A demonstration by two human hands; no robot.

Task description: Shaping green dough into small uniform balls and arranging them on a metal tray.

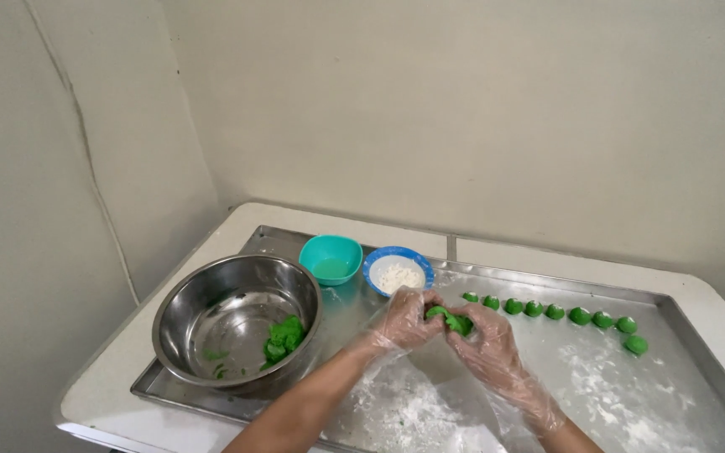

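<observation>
Left hand: the left hand, in a clear plastic glove, has its fingers curled and pinching the left end of a green dough lump.
Right hand: the right hand, also gloved, has its fingers bent and pressed on the right side of the same lump; both hands meet around it.
Dough lump: held just above the metal tray, right of the steel bowl and in front of the blue bowl.
Steel bowl: a large steel bowl stands on the tray's left end; a smaller clump of green dough and a few green scraps lie inside it, against its right wall.
Teal bowl: a small teal bowl stands just behind the steel bowl, with pale liquid in it.
Blue bowl: a blue bowl of white powder stands just right of the teal one.
Dough balls: a row of small green balls runs rightward from the hands along the tray's far side.
Flour: white flour dusts the tray near the wrists and farther right.
Table: the tray rests on a white table in a wall corner.
</observation>
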